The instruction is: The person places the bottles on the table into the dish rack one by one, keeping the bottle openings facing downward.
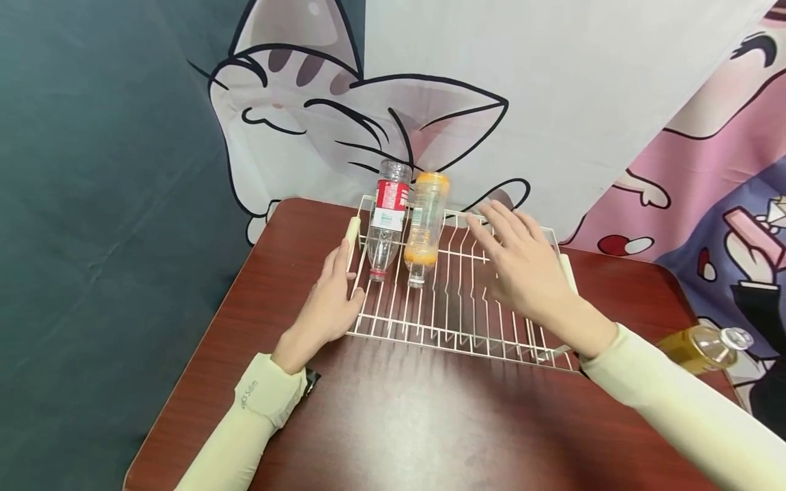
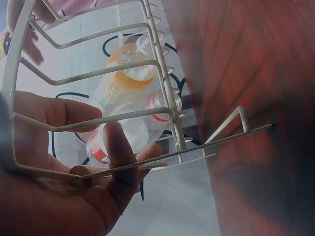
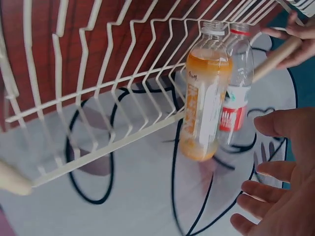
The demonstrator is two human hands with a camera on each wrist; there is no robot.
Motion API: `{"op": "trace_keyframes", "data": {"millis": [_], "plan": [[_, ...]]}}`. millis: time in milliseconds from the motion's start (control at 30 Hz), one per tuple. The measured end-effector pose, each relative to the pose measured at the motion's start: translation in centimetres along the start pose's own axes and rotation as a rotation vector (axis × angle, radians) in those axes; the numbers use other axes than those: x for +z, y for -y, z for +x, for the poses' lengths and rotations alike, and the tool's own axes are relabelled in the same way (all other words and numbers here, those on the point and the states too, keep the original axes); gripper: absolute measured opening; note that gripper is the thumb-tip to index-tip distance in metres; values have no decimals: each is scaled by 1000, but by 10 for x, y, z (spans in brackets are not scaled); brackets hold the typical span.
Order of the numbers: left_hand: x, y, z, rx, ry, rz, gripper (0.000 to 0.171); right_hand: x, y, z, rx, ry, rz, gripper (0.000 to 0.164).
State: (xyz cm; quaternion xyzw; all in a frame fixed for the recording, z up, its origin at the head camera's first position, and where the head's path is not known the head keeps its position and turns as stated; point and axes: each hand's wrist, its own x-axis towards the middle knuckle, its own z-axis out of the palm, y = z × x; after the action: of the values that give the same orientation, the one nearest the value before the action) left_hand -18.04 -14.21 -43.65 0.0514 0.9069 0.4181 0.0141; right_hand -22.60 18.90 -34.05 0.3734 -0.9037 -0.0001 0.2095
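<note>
1. Loading bottles into the wire rack (image 1: pixel 461 351) appears to be the step in hand: the bottle with a red label (image 1: pixel 389 204) and the orange bottle (image 1: pixel 426 218) lean side by side in its left part, bases towards the cloth (image 1: pixel 552 136), capped necks down towards the person.
2. The person's left hand (image 1: pixel 325 300) holds the rack's left side, thumb and fingers about the frame by the pale handle (image 1: pixel 353 232).
3. The right hand (image 1: pixel 522 262) hangs over the rack's right part, fingers spread wide, holding nothing.
4. A next move would probably call for the right hand to fetch the yellow bottle (image 1: pixel 690 349), beyond the rack's right side and partly hidden by the sleeve (image 1: pixel 669 389); whether it stands or lies cannot be told.
5. Free slots run from the orange bottle to the right handle (image 1: pixel 568 273).
6. Behind, the cloth leaves little room; in front, the table (image 1: pixel 430 423) offers open space.
</note>
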Motion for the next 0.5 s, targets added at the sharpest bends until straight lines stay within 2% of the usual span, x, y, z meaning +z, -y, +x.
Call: {"op": "trace_keyframes", "data": {"millis": [300, 500], "plan": [[0, 0, 1, -4, 17, 3, 96, -23, -12, -53, 143, -146, 127, 71], [0, 0, 0, -7, 7, 5, 97, -41, -8, -81, 342, -194, 274, 73]]}}
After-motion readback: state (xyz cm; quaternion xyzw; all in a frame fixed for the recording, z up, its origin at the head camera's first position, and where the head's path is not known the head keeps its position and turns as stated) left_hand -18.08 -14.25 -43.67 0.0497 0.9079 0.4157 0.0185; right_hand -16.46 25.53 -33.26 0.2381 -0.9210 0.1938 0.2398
